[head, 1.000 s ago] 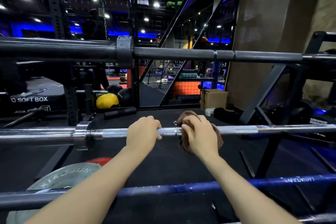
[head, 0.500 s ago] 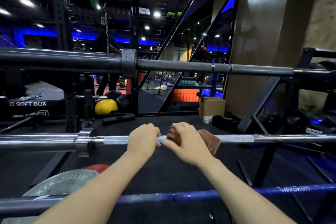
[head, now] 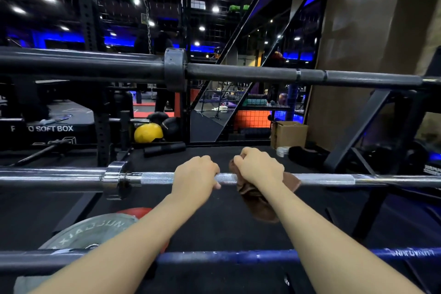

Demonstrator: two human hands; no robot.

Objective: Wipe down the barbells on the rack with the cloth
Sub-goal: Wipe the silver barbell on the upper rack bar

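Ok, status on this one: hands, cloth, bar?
Left hand grips chrome bar bare. Right hand holds brown cloth wrapped over the bar. Nothing in the way.

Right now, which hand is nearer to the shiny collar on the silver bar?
Left. The left hand grips the silver bar nearer the collar; the right hand holds the cloth farther along.

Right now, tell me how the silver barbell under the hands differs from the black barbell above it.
The silver barbell is bright chrome; the black barbell is matte dark. The silver barbell sits lower and nearer; the black barbell sits higher and farther. The left hand grips the silver barbell and the right hand holds the brown cloth around it; nothing touches the black barbell. Both lie horizontal.
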